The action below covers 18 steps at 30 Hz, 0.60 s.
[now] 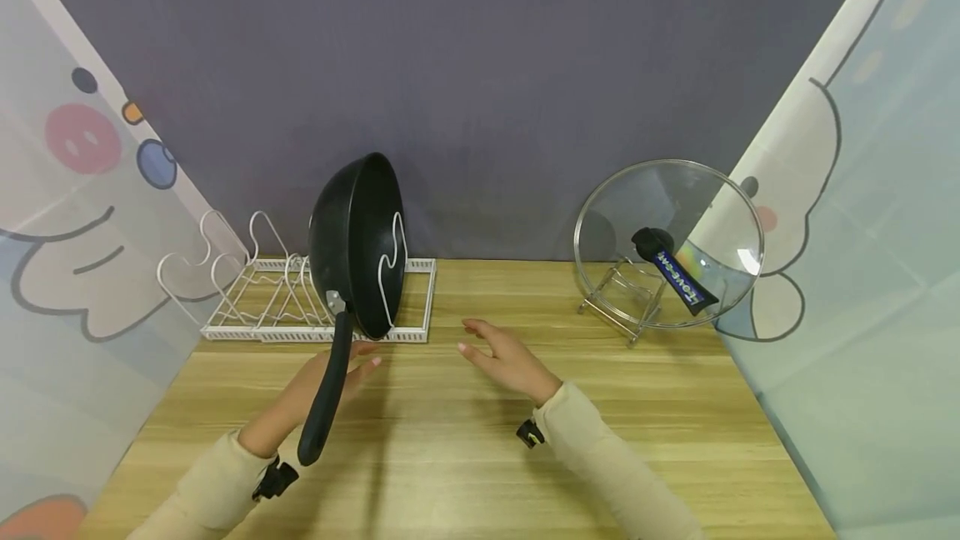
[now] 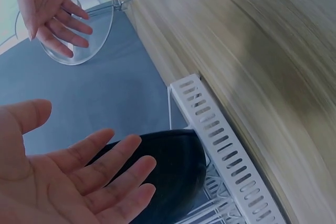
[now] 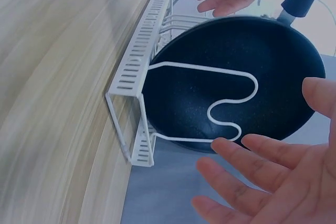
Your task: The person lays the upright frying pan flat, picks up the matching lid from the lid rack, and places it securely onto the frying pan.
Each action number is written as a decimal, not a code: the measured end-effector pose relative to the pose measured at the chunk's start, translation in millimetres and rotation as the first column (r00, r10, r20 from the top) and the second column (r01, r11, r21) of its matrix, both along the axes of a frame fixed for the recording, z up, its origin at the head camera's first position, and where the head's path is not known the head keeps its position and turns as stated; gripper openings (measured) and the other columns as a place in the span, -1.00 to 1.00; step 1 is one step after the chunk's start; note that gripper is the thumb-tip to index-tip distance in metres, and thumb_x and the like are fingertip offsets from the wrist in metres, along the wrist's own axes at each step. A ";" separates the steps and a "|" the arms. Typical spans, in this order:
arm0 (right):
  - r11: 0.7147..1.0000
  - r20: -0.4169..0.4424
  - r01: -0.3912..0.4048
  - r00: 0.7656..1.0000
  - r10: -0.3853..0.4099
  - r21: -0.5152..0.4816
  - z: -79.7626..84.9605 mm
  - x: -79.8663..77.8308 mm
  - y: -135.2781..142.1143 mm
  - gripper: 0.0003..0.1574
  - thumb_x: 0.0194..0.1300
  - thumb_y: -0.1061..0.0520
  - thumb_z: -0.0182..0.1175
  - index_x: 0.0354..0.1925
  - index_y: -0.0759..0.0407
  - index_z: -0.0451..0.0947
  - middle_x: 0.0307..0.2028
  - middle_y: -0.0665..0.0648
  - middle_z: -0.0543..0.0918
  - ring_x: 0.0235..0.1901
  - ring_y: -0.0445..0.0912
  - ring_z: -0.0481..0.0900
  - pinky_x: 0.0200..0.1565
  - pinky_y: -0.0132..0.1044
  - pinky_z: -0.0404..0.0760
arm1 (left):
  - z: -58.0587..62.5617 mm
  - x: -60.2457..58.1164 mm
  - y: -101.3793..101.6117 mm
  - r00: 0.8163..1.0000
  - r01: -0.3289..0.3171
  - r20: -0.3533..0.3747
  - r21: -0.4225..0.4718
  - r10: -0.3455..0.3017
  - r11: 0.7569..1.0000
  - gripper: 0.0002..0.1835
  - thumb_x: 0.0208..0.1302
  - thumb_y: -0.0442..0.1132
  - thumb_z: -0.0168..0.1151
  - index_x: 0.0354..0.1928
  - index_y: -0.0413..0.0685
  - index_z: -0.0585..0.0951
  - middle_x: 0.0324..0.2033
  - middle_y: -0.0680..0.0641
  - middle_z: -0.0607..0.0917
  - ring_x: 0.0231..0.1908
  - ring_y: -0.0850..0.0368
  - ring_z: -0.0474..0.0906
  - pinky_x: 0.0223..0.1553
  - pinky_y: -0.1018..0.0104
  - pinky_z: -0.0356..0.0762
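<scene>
A black frying pan (image 1: 330, 240) stands on its side in a white wire rack (image 1: 431, 298), its long handle (image 1: 326, 394) jutting toward me. My left hand (image 1: 322, 386) is partly hidden behind that handle, fingers spread; in the left wrist view the palm faces up with nothing in it. To the right of the pan, my right hand (image 1: 510, 361) hovers over the table with fingers extended and holds nothing. In the right wrist view its fingertips (image 3: 220, 148) overlap the end of the rack's wavy wire divider (image 3: 210, 69), in front of the pan's inside.
At the right, a glass lid (image 1: 611, 207) with a black knob and a blue label (image 1: 678, 277) leans in a small metal stand (image 1: 611, 311). Behind the wooden table (image 1: 465, 448) rises a grey wall (image 1: 480, 98). Cartoon-printed panels (image 1: 67, 273) flank both sides.
</scene>
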State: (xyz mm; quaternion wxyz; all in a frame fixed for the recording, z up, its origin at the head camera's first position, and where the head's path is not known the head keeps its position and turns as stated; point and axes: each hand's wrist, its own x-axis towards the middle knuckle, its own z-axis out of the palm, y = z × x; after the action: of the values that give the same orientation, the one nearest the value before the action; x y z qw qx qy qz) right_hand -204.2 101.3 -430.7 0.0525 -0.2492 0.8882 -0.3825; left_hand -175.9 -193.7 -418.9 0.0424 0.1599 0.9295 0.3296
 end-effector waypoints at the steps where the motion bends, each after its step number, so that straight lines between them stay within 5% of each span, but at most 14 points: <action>1: 1.000 0.011 -0.004 1.000 0.004 -0.005 0.5 0.3 -1.5 -0.30 0.42 -0.15 -0.04 0.34 0.23 0.21 0.21 0.24 0.44 0.21 0.10 0.40 0.20 0.01 0.37 | -1.9 -1.2 -2.9 1.000 0.003 0.009 -0.008 -0.003 1.000 -0.50 0.39 0.01 0.02 0.18 -0.22 0.48 0.11 -0.25 0.55 0.09 -0.22 0.48 0.03 -0.12 0.42; 7: 1.000 0.027 -0.022 0.999 0.022 -0.010 5.1 -0.3 -9.8 -0.25 0.41 -0.22 -0.07 0.35 0.21 0.20 0.24 0.20 0.42 0.22 0.06 0.39 0.21 -0.02 0.36 | 0.7 -1.9 -14.1 0.999 0.020 0.026 -0.007 -0.020 1.000 -0.46 0.41 0.04 -0.04 0.18 -0.26 0.48 0.09 -0.27 0.56 0.09 -0.23 0.48 0.01 -0.11 0.43; 12: 0.999 0.008 -0.047 0.999 0.047 -0.012 4.8 -1.4 -16.1 -0.29 0.42 -0.19 -0.07 0.33 0.23 0.23 0.23 0.19 0.44 0.22 0.05 0.39 0.21 -0.04 0.36 | 8.5 1.6 -20.4 0.998 0.040 0.039 0.097 -0.044 0.994 -0.50 0.38 -0.08 0.04 0.14 -0.38 0.48 0.01 -0.29 0.61 0.00 -0.19 0.56 -0.08 0.01 0.51; 18: 0.997 0.021 -0.065 0.998 0.065 -0.031 6.3 -1.1 -23.9 -0.34 0.43 -0.11 -0.03 0.33 0.21 0.23 0.24 0.20 0.43 0.23 0.04 0.38 0.22 -0.05 0.35 | 11.0 1.3 -30.2 0.987 0.049 0.140 0.206 -0.079 0.977 -0.49 0.41 -0.13 0.00 0.18 -0.46 0.40 0.08 -0.40 0.52 0.08 -0.30 0.47 -0.06 0.01 0.50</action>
State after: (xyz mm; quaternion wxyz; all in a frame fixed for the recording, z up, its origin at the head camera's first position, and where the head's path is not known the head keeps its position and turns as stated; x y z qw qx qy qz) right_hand -205.3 77.4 -424.5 0.0709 -0.2745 0.8730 -0.3968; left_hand -174.6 -223.8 -407.9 0.1050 0.1685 0.8801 0.4314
